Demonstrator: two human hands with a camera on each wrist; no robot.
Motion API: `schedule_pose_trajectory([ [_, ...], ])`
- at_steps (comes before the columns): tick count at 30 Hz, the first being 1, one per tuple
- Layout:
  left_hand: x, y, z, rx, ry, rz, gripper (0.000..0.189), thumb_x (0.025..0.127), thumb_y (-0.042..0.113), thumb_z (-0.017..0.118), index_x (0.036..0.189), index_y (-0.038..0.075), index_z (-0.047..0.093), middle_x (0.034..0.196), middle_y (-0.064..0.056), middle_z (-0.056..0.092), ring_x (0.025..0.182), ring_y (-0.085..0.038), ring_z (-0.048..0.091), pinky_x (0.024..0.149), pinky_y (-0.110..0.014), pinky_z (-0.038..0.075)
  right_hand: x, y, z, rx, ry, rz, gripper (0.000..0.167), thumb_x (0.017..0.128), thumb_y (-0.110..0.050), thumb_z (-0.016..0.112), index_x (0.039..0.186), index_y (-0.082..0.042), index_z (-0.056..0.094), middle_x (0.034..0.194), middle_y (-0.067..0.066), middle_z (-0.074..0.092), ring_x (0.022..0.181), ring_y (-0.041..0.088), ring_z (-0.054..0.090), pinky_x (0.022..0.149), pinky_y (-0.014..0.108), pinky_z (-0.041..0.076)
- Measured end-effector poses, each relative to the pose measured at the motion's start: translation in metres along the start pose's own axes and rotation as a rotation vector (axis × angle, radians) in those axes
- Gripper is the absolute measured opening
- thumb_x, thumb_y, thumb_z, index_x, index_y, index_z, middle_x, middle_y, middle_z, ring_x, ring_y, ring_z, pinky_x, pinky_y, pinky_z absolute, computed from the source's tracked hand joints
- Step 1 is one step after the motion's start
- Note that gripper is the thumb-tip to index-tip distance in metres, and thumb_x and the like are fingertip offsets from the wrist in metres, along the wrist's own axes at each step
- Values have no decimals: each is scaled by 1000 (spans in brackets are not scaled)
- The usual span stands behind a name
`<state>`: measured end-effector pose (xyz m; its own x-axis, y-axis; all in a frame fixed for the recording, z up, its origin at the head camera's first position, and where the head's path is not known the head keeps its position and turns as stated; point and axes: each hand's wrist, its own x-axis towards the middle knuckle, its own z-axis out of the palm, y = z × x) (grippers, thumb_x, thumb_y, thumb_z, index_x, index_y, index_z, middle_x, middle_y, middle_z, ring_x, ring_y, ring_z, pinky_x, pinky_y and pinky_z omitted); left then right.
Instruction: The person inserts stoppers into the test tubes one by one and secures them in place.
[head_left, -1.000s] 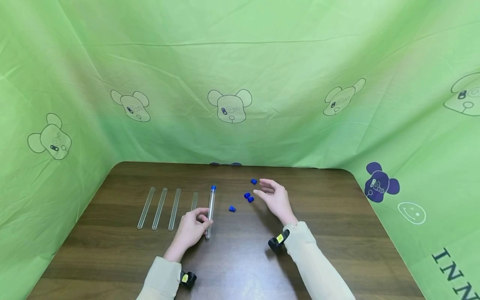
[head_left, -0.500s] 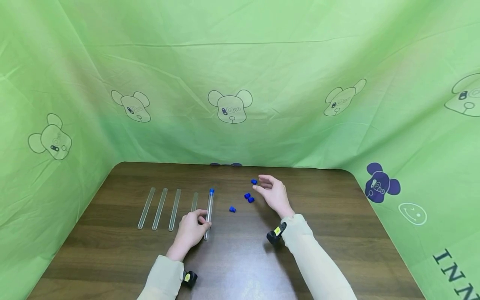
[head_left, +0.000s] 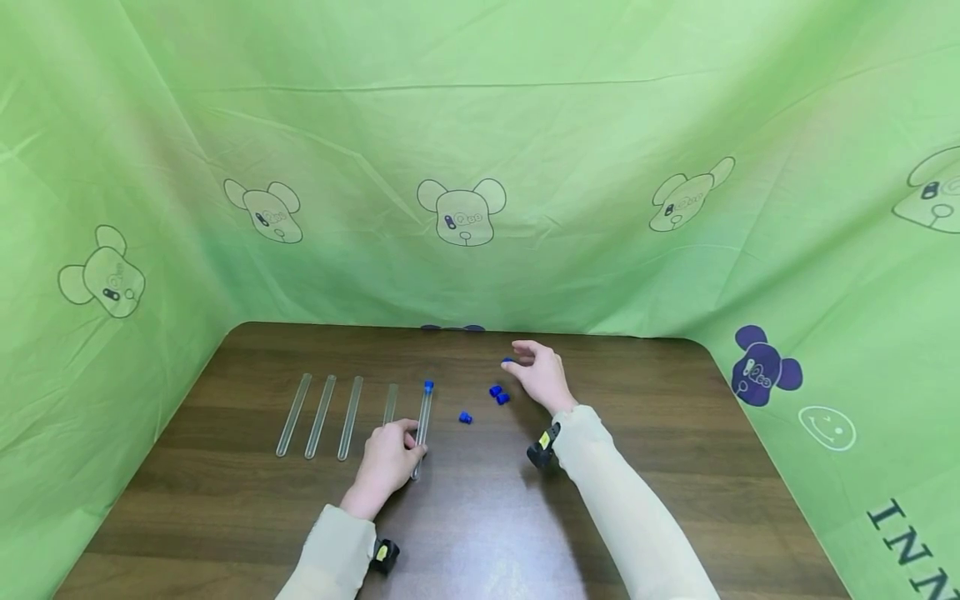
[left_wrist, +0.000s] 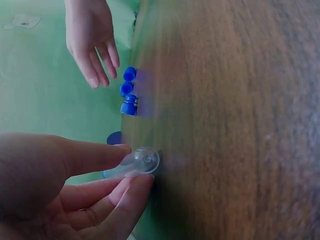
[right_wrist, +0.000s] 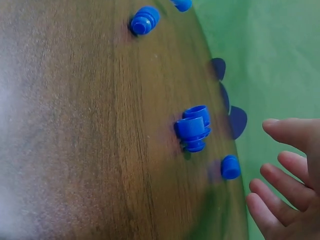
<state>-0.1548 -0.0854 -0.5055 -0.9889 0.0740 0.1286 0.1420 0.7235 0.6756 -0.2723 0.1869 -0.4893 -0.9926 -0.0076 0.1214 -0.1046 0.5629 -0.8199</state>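
A wood-grain tabletop [head_left: 690, 450] with rounded far corners stands before creased green fabric [head_left: 465, 125] hung at back and sides. The cloth bears outlined round-eared heads [head_left: 462, 218], a purple head [head_left: 756, 377], a winking smiley [head_left: 827, 427] and dark lettering [head_left: 898, 537]; pale glare [head_left: 504, 571] marks the near wood.

Booth-like space: printed green drapes [head_left: 555, 108] around wooden table [head_left: 742, 500].

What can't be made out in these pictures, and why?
Head view: the lower end of the fourth tube from left, behind the left hand.
Head view: most of the far cap, behind the right hand.
Right wrist view: that hand's wrist, past the right edge.
Head view: lettering on the bears, too small.
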Motion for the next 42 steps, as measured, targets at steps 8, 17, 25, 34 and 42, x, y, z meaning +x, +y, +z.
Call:
schedule_pose_trajectory([
  [8, 0, -1, 3, 32, -1, 11, 36, 80, 6, 83, 112, -5, 72, 66, 9, 60, 66, -14, 61, 71, -40, 54, 7, 5, 6, -116, -25, -9, 50, 88, -14, 79, 132, 5, 63, 125, 21, 67, 112, 37, 65, 97, 48, 49],
  [17, 2, -4, 5, 41, -4, 14, 36, 79, 7, 84, 112, -4, 73, 65, 10, 59, 64, -12, 59, 69, -39, 53, 15, 8, 9, -234, -28, 8, 49, 86, -15, 81, 128, 4, 66, 121, 19, 69, 109, 34, 65, 96, 46, 48],
  [25, 3, -3, 5, 49, 3, 21, 35, 79, 6, 84, 111, -4, 73, 65, 10, 58, 63, -12, 57, 68, -38, 53, 20, 9, 15, -333, -44, 35, 41, 88, -17, 80, 124, 1, 70, 111, 16, 72, 107, 32, 65, 95, 45, 49],
  [34, 4, -3, 4, 60, -9, 14, 37, 80, 7, 83, 113, -4, 73, 66, 9, 57, 62, -12, 56, 66, -37, 52, 20, 14, 18, -397, -19, 19, 24, 91, -17, 77, 109, -1, 74, 101, 13, 67, 98, 31, 64, 88, 44, 50],
  [42, 2, -4, 2, 52, 1, -2, 42, 79, 10, 85, 116, -5, 73, 67, 9, 61, 65, -15, 61, 68, -40, 54, 17, 19, 16, -388, -11, 22, 19, 92, -17, 76, 103, -2, 73, 97, 11, 65, 93, 29, 63, 85, 43, 51],
])
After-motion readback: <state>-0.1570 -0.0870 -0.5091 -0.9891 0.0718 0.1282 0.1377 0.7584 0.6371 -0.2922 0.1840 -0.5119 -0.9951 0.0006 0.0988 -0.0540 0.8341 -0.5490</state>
